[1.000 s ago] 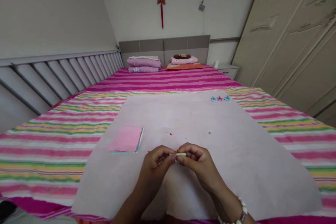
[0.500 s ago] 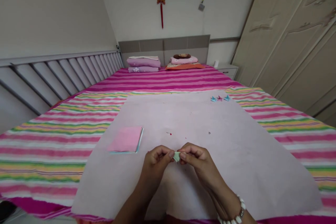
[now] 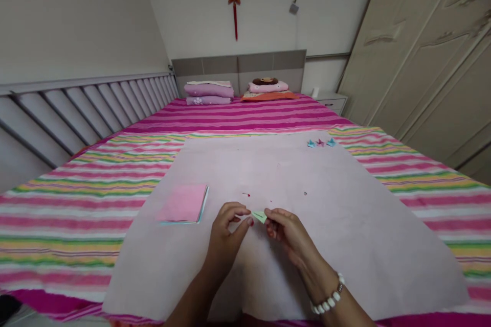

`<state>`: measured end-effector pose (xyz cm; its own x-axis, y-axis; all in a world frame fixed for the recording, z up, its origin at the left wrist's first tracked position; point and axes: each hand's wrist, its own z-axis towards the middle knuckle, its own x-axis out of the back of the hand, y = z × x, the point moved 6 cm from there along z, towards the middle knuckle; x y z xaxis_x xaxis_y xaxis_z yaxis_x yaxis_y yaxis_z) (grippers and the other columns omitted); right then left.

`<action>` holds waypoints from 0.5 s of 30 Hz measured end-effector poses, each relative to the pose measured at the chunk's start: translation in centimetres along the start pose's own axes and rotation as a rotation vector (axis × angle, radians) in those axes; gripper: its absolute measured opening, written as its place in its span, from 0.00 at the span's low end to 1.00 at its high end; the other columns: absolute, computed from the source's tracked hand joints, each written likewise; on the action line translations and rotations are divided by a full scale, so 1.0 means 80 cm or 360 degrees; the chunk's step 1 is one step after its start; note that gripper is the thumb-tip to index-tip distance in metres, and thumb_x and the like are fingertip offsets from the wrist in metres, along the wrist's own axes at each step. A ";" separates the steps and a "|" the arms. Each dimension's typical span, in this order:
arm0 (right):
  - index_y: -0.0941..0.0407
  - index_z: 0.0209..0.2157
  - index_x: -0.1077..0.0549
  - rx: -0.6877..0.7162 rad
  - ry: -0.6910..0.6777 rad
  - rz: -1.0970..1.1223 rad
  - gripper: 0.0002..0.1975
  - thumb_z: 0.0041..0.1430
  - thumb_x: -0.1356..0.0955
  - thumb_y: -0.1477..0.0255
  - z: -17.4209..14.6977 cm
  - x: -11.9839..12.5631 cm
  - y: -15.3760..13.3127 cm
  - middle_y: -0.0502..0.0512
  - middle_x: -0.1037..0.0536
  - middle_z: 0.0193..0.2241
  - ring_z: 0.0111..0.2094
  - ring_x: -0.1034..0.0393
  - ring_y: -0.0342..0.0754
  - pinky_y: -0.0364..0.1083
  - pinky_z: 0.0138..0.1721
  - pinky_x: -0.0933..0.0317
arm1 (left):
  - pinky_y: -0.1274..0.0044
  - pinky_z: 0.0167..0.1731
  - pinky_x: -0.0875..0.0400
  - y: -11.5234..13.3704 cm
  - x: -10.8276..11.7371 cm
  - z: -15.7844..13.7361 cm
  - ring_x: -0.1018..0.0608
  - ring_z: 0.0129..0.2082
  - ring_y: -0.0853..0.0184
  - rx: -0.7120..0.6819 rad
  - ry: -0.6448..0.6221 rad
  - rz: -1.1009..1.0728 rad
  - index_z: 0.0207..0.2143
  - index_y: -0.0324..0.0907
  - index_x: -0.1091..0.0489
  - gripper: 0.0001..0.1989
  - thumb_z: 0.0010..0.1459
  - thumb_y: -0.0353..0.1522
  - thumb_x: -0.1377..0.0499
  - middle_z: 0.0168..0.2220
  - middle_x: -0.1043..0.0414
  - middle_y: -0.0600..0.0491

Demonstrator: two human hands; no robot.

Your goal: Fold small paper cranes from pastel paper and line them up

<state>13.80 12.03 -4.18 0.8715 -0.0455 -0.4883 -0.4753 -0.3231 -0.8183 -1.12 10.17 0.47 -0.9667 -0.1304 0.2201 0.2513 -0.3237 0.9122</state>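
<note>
A small piece of folded light green paper (image 3: 259, 216) is pinched at its right end by my right hand (image 3: 286, 227), which has a white beaded bracelet on the wrist. My left hand (image 3: 229, 227) is at the paper's pointed left end, its thumb and forefinger apart, the forefinger tip touching or nearly touching the point. Both hands are above a pale sheet (image 3: 345, 245) spread on the bed. To the left of my left hand lies a stack of square coloured paper (image 3: 184, 203) with a pink sheet on top.
Three small folded paper figures (image 3: 320, 143), two blue and one pink, stand at the sheet's far right corner. A tiny red-tipped item (image 3: 246, 194) and a small dark bit (image 3: 305, 193) lie beyond my hands. Folded bedding (image 3: 209, 93) rests by the headboard (image 3: 222, 67).
Both hands pinched the green paper before. My left thumb has since parted from it, and my right hand has turned the paper so its narrow point faces left.
</note>
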 end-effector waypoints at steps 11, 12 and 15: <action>0.60 0.18 0.30 -0.0095 0.0010 -0.0173 0.15 0.39 0.26 0.63 0.021 0.011 0.016 0.50 0.28 0.16 0.14 0.39 0.38 0.39 0.16 0.49 | 0.76 0.33 0.33 -0.013 -0.026 0.013 0.28 0.32 0.68 -0.0273 -0.0326 0.0332 0.33 0.42 0.25 0.06 0.56 0.28 0.43 0.32 0.32 0.52; 0.60 0.18 0.29 -0.0077 0.0010 -0.0197 0.15 0.39 0.26 0.62 0.024 0.012 0.015 0.51 0.28 0.16 0.14 0.39 0.39 0.39 0.16 0.49 | 0.76 0.31 0.33 -0.017 -0.026 0.016 0.28 0.31 0.68 -0.0238 -0.0313 0.0317 0.33 0.42 0.26 0.06 0.56 0.29 0.43 0.31 0.32 0.53; 0.59 0.18 0.28 0.0043 0.0041 -0.0288 0.15 0.39 0.27 0.61 0.032 0.016 0.009 0.50 0.29 0.15 0.15 0.40 0.40 0.41 0.17 0.49 | 0.77 0.29 0.35 -0.031 -0.026 0.025 0.28 0.29 0.68 -0.0084 -0.0268 0.0293 0.31 0.41 0.27 0.05 0.56 0.30 0.43 0.30 0.30 0.53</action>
<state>14.30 14.15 -6.18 0.9458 -0.0132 -0.3245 -0.3131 -0.3026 -0.9002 0.20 13.11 -1.58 -0.8976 -0.0350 0.4394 0.4217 -0.3581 0.8330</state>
